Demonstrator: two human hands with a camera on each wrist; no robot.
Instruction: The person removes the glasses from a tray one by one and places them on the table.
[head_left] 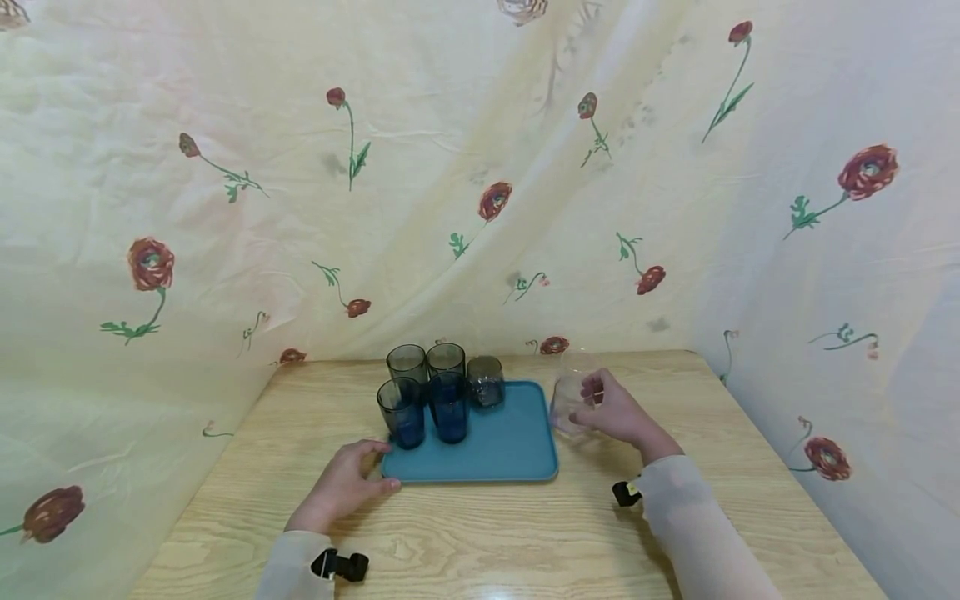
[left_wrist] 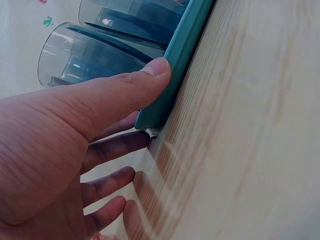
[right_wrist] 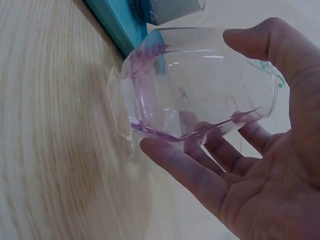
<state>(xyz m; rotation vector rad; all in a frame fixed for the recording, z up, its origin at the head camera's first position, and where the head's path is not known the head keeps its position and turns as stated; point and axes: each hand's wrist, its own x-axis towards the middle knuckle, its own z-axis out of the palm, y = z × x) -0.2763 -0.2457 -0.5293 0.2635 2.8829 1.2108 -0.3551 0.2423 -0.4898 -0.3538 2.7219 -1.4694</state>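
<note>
A blue rectangular tray (head_left: 502, 450) lies on the table. My left hand (head_left: 348, 483) holds its near left corner: the thumb (left_wrist: 155, 67) lies on the front rim, the other fingers along the left side. Several tall dark tinted glasses (head_left: 451, 421) stand together at the tray's left part. Beside them, near the back edge, is a shorter greyish glass (head_left: 486, 387). Right of the tray, my right hand (head_left: 615, 408) grips a clear glass (right_wrist: 190, 100) with a purplish base, thumb on one side and fingers on the other. Whether its base touches the table is unclear.
The wood-grain table (head_left: 480, 542) extends in front of the tray and to both sides. A flowered cloth (head_left: 420, 167) hangs behind it and at the sides. A faint clear outline (right_wrist: 114, 107) shows beside the held glass's base; what it belongs to is unclear.
</note>
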